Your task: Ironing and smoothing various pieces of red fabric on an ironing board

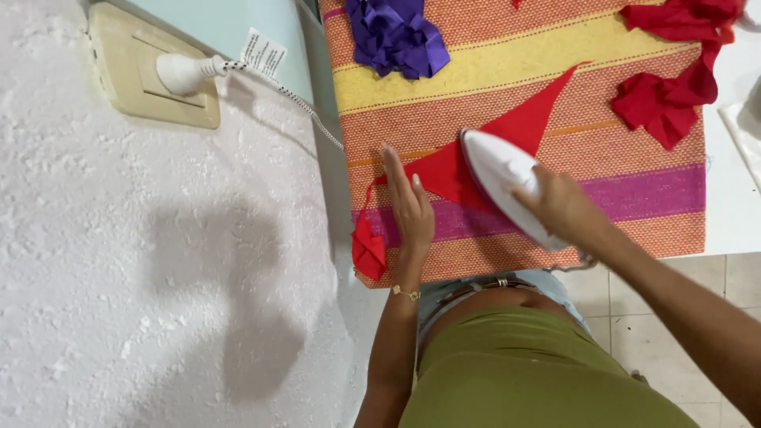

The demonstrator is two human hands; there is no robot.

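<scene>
Pressing down flat, the person's left hand (410,208) lies palm-down with fingers straight and together on the near end of a red fabric strip (519,123), pinning it to the striped cloth (476,59) beneath; it grasps nothing, only holds the fabric still. A thin gold bracelet (407,293) sits at that wrist. The right hand (564,208) is clenched around the handle of a white iron (501,178), knuckles up, the forearm reaching in from the lower right. The iron's pointed nose aims away from the person and its soleplate rests on the middle of the red strip, just beside the left hand's fingertips.

The red strip tapers to a sharp point toward the far right, and at its near left end it trails off the cloth's edge into a folded red bunch (369,250). The striped cloth, in orange, yellow and magenta bands, covers the work surface. A heap of purple fabric (396,36) lies at the far edge, well apart from the iron. Crumpled red fabric pieces (670,91) sit toward the right side, also clear of the hands.

To the left, a rough white wall (158,301) carries a beige socket (127,75) with a white plug (184,73) in it; a speckled cord (305,107) with a paper tag (261,54) runs from the plug toward the cloth. Pale floor tiles (690,277) show at lower right. The person wears an olive top (515,364).
</scene>
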